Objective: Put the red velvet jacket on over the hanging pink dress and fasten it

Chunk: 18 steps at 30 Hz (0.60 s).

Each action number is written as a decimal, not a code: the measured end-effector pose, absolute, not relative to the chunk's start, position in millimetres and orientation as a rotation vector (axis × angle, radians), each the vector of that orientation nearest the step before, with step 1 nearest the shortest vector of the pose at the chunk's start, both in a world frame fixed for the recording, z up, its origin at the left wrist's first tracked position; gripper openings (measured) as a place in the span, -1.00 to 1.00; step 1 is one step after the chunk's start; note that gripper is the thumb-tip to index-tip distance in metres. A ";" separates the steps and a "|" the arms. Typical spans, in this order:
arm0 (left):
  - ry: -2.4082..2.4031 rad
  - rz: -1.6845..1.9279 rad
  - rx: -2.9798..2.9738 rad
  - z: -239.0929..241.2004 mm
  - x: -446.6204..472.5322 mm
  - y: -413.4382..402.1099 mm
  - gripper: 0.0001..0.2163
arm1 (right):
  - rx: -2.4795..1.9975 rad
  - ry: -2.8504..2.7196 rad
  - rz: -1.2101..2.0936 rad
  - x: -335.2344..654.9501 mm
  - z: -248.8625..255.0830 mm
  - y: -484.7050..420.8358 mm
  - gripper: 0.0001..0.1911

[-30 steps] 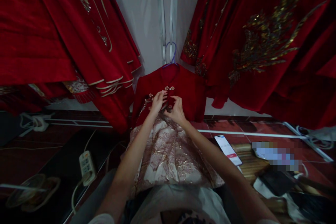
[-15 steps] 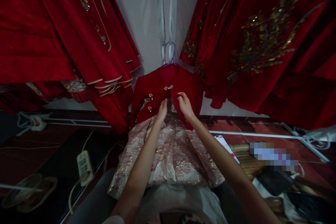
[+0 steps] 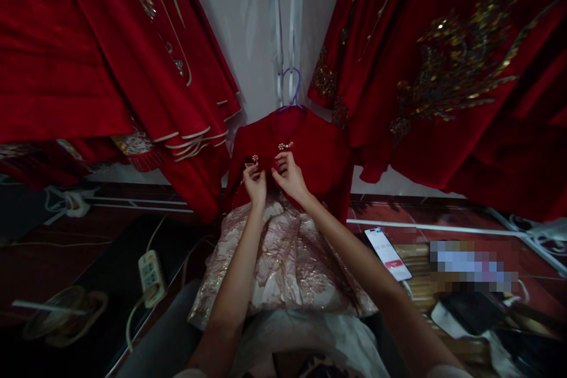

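Note:
A small red jacket (image 3: 319,150) hangs on a purple hanger (image 3: 291,93), a beaded flower clasp (image 3: 286,146) joined below its neckline. My left hand (image 3: 256,186) is closed in a pinch on the jacket's left side, just beneath another flower ornament (image 3: 254,159). Close beside it, my right hand (image 3: 291,178) grips the front edge of the jacket below the upper clasp, fingertips and thumb bent together. Under the jacket, a shiny pink and cream brocade skirt (image 3: 283,260) spreads toward my lap, partly behind my forearms.
Red garments (image 3: 177,82) hang at left, and others with gold sequin embroidery (image 3: 460,59) at right. A power strip (image 3: 151,277) lies at lower left near a clear plastic container (image 3: 66,316). A lit phone (image 3: 388,254) rests on a slatted wooden surface (image 3: 414,271) at right.
My left hand has moved left to the ornament side and its fingers have bent into a pinch. My right hand has shifted left, and the jacket's front panels now lie closer together.

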State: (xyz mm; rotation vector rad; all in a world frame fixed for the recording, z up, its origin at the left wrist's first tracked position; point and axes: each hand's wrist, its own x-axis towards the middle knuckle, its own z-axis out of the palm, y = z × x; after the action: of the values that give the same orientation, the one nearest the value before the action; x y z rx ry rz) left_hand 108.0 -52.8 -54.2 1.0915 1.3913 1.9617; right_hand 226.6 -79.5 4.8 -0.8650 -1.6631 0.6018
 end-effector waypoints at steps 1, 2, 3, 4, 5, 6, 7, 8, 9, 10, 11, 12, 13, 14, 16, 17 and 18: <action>1.389 1.982 1.096 -51.6 104.2 -51.1 -0.72 | -0.848 -1.691 0.584 224.8 2.6 -78.0 -0.68; 1.382 1.987 1.109 -49.5 101.3 -49.4 -0.71 | -0.837 -1.717 0.563 222.6 0.5 -76.1 -0.69; 1.375 1.985 1.121 -47.8 99.1 -47.6 -0.71 | -0.836 -1.735 0.541 220.3 -1.7 -73.9 -0.69; 1.370 1.979 1.127 -46.7 97.6 -45.8 -0.71 | -0.845 -1.747 0.518 218.1 -4.1 -71.1 -0.70; 1.365 1.965 1.128 -46.1 96.5 -43.9 -0.72 | -0.861 -1.754 0.497 216.0 -6.7 -67.8 -0.70; 1.358 1.943 1.126 -46.0 95.7 -41.9 -0.73 | -0.878 -1.759 0.481 214.2 -9.4 -64.1 -0.69; 1.345 1.916 1.130 -46.4 95.1 -39.9 -0.73 | -0.894 -1.764 0.472 212.7 -12.1 -60.1 -0.69; 1.327 1.887 1.141 -46.9 94.4 -37.9 -0.73 | -0.907 -1.767 0.467 211.3 -14.8 -56.0 -0.68; 1.308 1.864 1.156 -47.4 93.6 -36.2 -0.73 | -0.920 -1.768 0.468 210.1 -17.2 -52.0 -0.67; 1.290 1.853 1.171 -47.8 92.7 -34.7 -0.72 | -0.934 -1.765 0.473 208.8 -19.4 -48.4 -0.67; 1.275 1.855 1.183 -48.0 91.7 -33.6 -0.72 | -0.949 -1.757 0.482 207.6 -21.2 -45.2 -0.66; 1.261 1.861 1.191 -47.9 90.6 -32.8 -0.72 | -0.965 -1.745 0.497 206.2 -22.7 -42.8 -0.66; 1.249 1.864 1.195 -47.5 89.4 -32.2 -0.73 | -0.978 -1.732 0.516 204.9 -23.7 -40.9 -0.66; 1.236 1.860 1.195 -47.0 88.2 -31.8 -0.74 | -0.984 -1.720 0.538 203.5 -24.4 -39.6 -0.65; 1.212 1.841 1.191 -45.8 86.1 -31.0 -0.76 | -0.984 -1.702 0.571 201.1 -24.9 -38.0 -0.67; 1.207 1.831 1.186 -45.3 85.2 -30.4 -0.76 | -0.983 -1.698 0.574 200.2 -24.8 -37.3 -0.69; 1.208 1.823 1.179 -45.0 84.4 -29.7 -0.77 | -0.984 -1.699 0.570 199.5 -24.5 -36.6 -0.71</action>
State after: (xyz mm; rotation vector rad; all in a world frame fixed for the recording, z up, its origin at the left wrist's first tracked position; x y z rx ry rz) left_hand 84.4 -29.7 -45.0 1.1788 1.2077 1.8225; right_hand 199.5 -36.6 -24.5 -0.9844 -1.6990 0.5701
